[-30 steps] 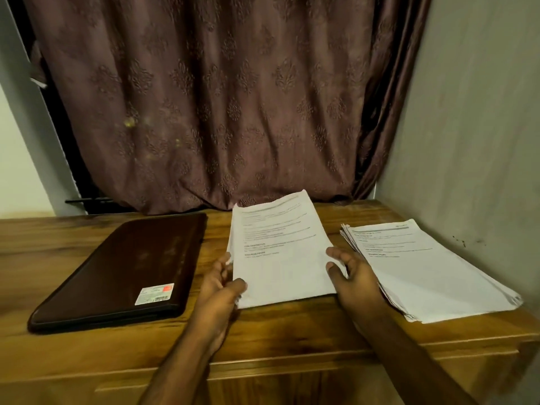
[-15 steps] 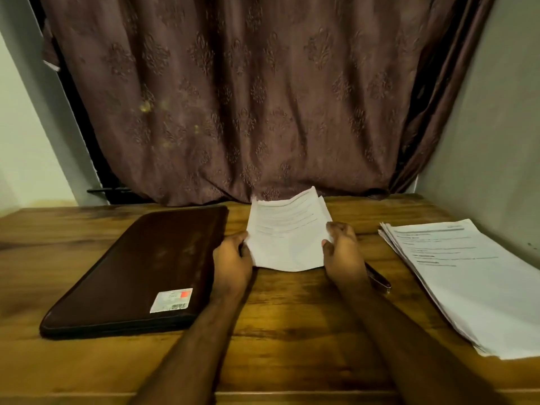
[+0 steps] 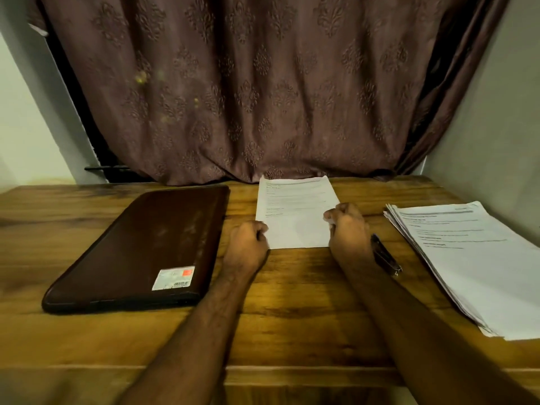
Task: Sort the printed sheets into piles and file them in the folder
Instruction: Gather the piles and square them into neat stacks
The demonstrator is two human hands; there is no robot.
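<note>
Both hands, left hand (image 3: 247, 247) and right hand (image 3: 347, 229), pinch the printed sheet's (image 3: 295, 213) side edges, probably squaring a new pile near the table's (image 3: 292, 317) back edge.

A few printed sheets (image 3: 295, 211) lay flat in the middle of the tabletop (image 3: 292, 302). A thicker pile of sheets (image 3: 473, 258), slightly fanned, lay at the right. The dark brown folder (image 3: 140, 247) lay closed at the left.
</note>
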